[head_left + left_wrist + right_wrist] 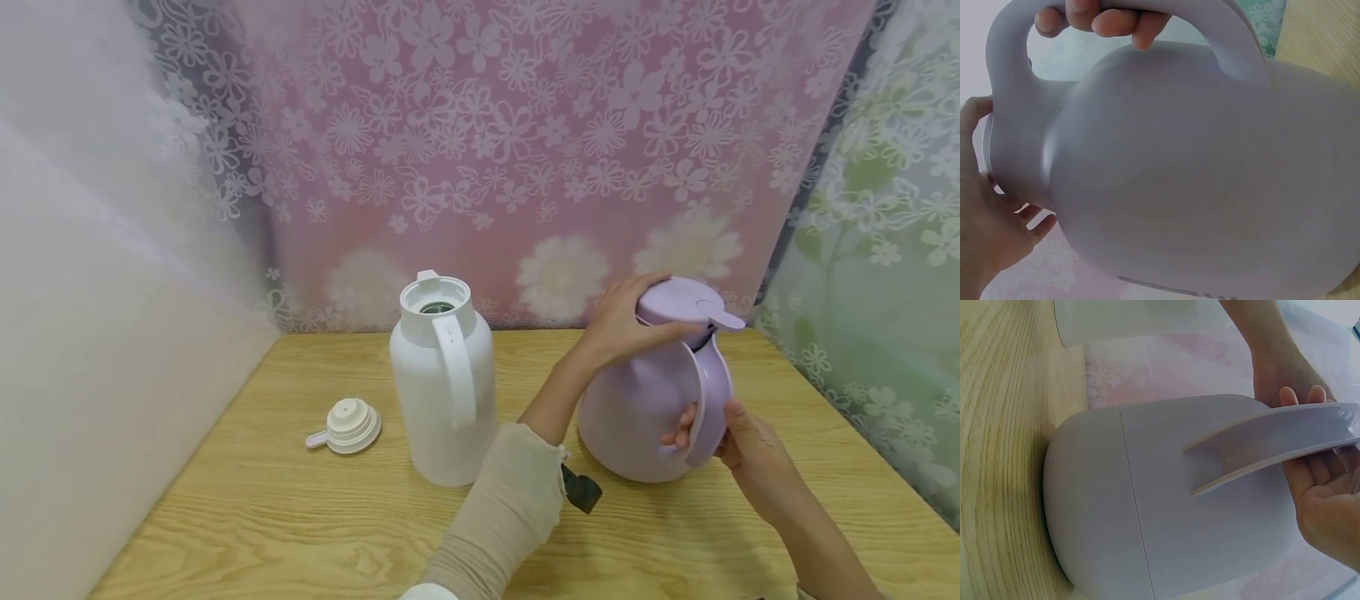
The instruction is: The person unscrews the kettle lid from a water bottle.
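A lilac thermos jug (637, 425) stands on the right part of the table with its handle (712, 400) toward the right. My left hand (618, 321) grips the lilac lid (678, 298) at its top, thumb along the near side and fingers round the back. The lid has a small tab pointing right. My right hand (757, 462) holds the handle, fingers curled through the loop, as the right wrist view also shows. Left of it a white thermos jug (427, 400) stands upright, its mouth uncovered. A white stopper (351, 425) with a tab lies farther left.
The wooden table (247, 508) is bounded by a pale wall (112, 275) on the left and a pink flowered curtain (465, 150) behind. A green flowered sheet (885, 333) hangs along the right edge. A black piece (581, 492) sits by my left sleeve.
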A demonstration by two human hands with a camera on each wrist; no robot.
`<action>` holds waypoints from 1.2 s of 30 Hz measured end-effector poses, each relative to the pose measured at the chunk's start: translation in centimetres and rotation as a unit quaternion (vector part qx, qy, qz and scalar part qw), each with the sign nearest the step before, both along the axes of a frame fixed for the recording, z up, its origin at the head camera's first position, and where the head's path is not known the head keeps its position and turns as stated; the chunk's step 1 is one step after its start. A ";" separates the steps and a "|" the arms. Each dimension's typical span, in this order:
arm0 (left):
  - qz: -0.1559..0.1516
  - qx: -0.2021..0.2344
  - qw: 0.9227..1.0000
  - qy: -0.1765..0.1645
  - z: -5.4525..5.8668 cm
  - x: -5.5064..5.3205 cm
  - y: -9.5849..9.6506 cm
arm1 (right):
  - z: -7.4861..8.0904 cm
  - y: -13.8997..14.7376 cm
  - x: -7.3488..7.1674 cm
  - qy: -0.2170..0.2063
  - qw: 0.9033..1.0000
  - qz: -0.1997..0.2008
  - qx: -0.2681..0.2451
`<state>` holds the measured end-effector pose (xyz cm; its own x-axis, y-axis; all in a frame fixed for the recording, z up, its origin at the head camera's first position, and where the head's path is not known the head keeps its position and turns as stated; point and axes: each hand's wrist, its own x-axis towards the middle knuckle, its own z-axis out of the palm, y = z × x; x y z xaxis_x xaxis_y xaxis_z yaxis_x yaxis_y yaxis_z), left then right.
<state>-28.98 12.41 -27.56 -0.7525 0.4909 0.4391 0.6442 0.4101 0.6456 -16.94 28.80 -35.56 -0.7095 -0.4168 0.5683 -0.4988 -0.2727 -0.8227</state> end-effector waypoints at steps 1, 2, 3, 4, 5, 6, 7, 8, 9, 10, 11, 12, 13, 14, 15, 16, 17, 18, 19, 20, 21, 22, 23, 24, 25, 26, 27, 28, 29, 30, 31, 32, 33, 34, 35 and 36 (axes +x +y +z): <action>-0.006 0.006 1.000 0.003 -0.1 -0.1 -0.1 | 0.0 0.0 0.0 0.001 1.000 -0.002 0.001; -0.013 0.012 1.000 0.007 -0.3 -0.1 -0.2 | 0.0 0.0 0.0 0.001 1.000 -0.004 0.003; -0.017 0.015 1.000 0.012 -0.3 -0.1 -0.3 | 0.0 0.0 0.0 0.001 1.000 -0.004 0.004; -0.019 0.016 1.000 0.018 -0.4 -0.1 -0.4 | 0.0 0.0 0.0 0.000 1.000 -0.003 0.004; -0.019 0.017 0.999 0.021 -0.4 -0.1 -0.4 | 0.0 0.0 0.0 -0.002 1.000 -0.004 0.007; -0.015 0.019 1.000 0.019 -0.4 0.0 -0.4 | 0.0 0.1 0.1 -0.003 1.000 -0.004 0.007; -0.008 0.022 1.000 0.016 -0.4 0.2 -0.4 | 0.0 0.1 0.1 -0.005 1.000 -0.005 0.009; 0.005 0.024 1.000 0.012 -0.3 0.4 -0.3 | 0.0 0.1 0.1 -0.007 1.000 -0.005 0.010; 0.021 0.024 0.999 0.006 -0.2 0.6 -0.2 | 0.0 0.1 0.1 -0.008 1.000 -0.005 0.009; 0.039 0.025 0.999 0.002 -0.1 0.8 0.0 | 0.1 0.1 0.1 -0.009 1.000 -0.006 0.009; 0.056 0.027 0.998 -0.006 0.0 1.1 0.1 | 0.1 0.2 0.1 -0.011 1.000 -0.006 0.007; 0.073 0.027 0.997 -0.012 0.2 1.4 0.3 | 0.1 0.2 0.1 -0.012 1.000 -0.006 0.005; 0.088 0.026 0.996 -0.013 0.3 1.6 0.4 | 0.1 0.2 0.1 -0.012 1.000 -0.005 0.005; 0.100 0.024 0.995 -0.015 0.4 1.7 0.6 | 0.1 0.2 0.1 -0.012 1.000 -0.004 0.001; 0.107 0.023 0.994 -0.019 0.5 1.8 0.7 | 0.1 0.2 0.1 -0.013 1.000 -0.002 -0.001; 0.109 0.020 0.994 -0.020 0.6 1.9 0.8 | 0.1 0.2 0.1 -0.014 1.000 -0.001 -0.002; 0.107 0.019 0.994 -0.025 0.6 1.9 0.8 | 0.1 0.1 0.1 -0.015 1.000 0.001 -0.003; 0.103 0.020 0.994 -0.030 0.6 1.8 0.8 | 0.1 0.1 0.1 -0.015 1.000 0.002 -0.004; 0.097 0.024 0.994 -0.039 0.6 1.8 0.8 | 0.1 0.1 0.1 -0.014 1.000 0.003 -0.004; 0.089 0.030 0.994 -0.049 0.5 1.7 0.7 | 0.1 0.0 0.0 -0.014 1.000 0.004 -0.005; 0.082 0.037 0.994 -0.060 0.4 1.6 0.7 | 0.1 0.0 0.0 -0.015 1.000 0.004 -0.004; 0.075 0.047 0.994 -0.070 0.3 1.6 0.7 | 0.1 0.0 0.0 -0.014 1.000 0.004 -0.003; 0.071 0.059 0.992 -0.081 0.2 1.6 0.7 | 0.1 0.0 0.0 -0.013 1.000 0.002 -0.002; 0.070 0.070 0.991 -0.088 0.1 1.5 0.7 | 0.2 0.0 0.0 -0.011 1.000 0.001 -0.002; 0.070 0.082 0.990 -0.093 0.0 1.5 0.7 | 0.2 0.0 0.0 -0.010 1.000 -0.001 0.000; 0.071 0.091 0.989 -0.093 -0.1 1.5 0.7 | 0.2 0.0 0.0 -0.010 1.000 -0.002 0.000; 0.073 0.101 0.988 -0.092 -0.1 1.6 0.8 | 0.2 0.0 0.0 -0.010 1.000 -0.002 0.000; 0.076 0.108 0.987 -0.091 -0.2 1.6 0.9 | 0.2 0.1 0.0 -0.010 1.000 -0.003 0.000; 0.080 0.114 0.986 -0.087 -0.3 1.6 1.0 | 0.2 0.1 0.0 -0.011 1.000 -0.003 0.000; 0.083 0.120 0.986 -0.085 -0.3 1.6 1.1 | 0.2 0.1 0.0 -0.011 1.000 -0.003 -0.001; 0.086 0.127 0.985 -0.084 -0.4 1.6 1.1 | 0.2 0.1 0.0 -0.012 1.000 -0.002 -0.002; 0.086 0.132 0.984 -0.081 -0.4 1.6 1.2 | 0.2 0.1 0.0 -0.012 1.000 -0.002 -0.002; 0.087 0.140 0.983 -0.080 -0.3 1.5 1.3 | 0.1 0.1 0.0 -0.013 1.000 -0.002 -0.003; 0.086 0.147 0.982 -0.079 -0.3 1.5 1.3 | 0.1 0.1 0.1 -0.013 1.000 -0.002 -0.003; 0.085 0.155 0.981 -0.077 -0.2 1.5 1.4 | 0.1 0.0 0.1 -0.014 1.000 -0.003 -0.001; 0.083 0.162 0.980 -0.076 0.0 1.5 1.4 | 0.1 0.0 0.1 -0.016 1.000 -0.002 -0.001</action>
<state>-27.44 13.81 -27.61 -0.8788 0.2086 0.4291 0.4727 0.2583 0.8425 -16.84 28.84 -35.47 -0.7289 -0.4121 0.5467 -0.4742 -0.2720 -0.8373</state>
